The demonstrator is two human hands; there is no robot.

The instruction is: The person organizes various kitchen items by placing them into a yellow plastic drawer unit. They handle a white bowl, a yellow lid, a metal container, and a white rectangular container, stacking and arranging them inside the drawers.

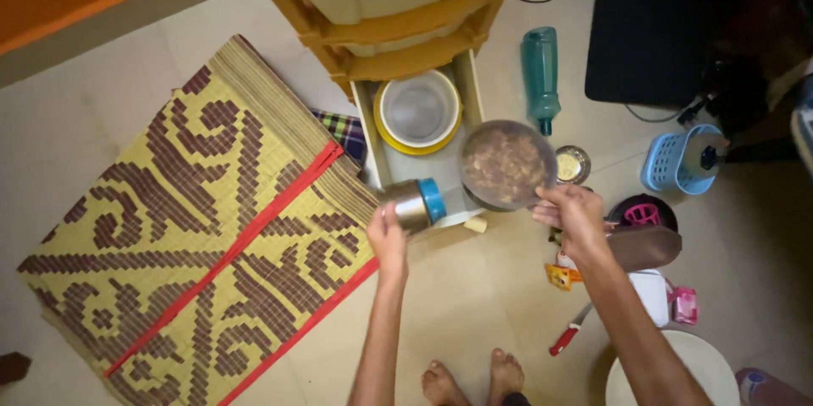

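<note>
My left hand (pixel 388 241) grips a steel jar with a blue lid (pixel 415 203), tipped on its side above the front of an open drawer (pixel 370 139). My right hand (pixel 572 215) holds a round lid or plate (pixel 506 165) speckled with brown bits, level over the drawer's right corner. Inside the drawer lies a round yellow-rimmed container with a clear lid (pixel 417 111).
A plastic drawer unit (pixel 398 0) stands at the top. A woven yellow and brown mat (pixel 195 228) covers the floor at left. A teal bottle (pixel 540 76), small steel cup (pixel 573 164), blue basket (pixel 682 160), red-handled knife (pixel 569 334) and white plate (pixel 677 372) lie at right. My feet (pixel 474 381) are below.
</note>
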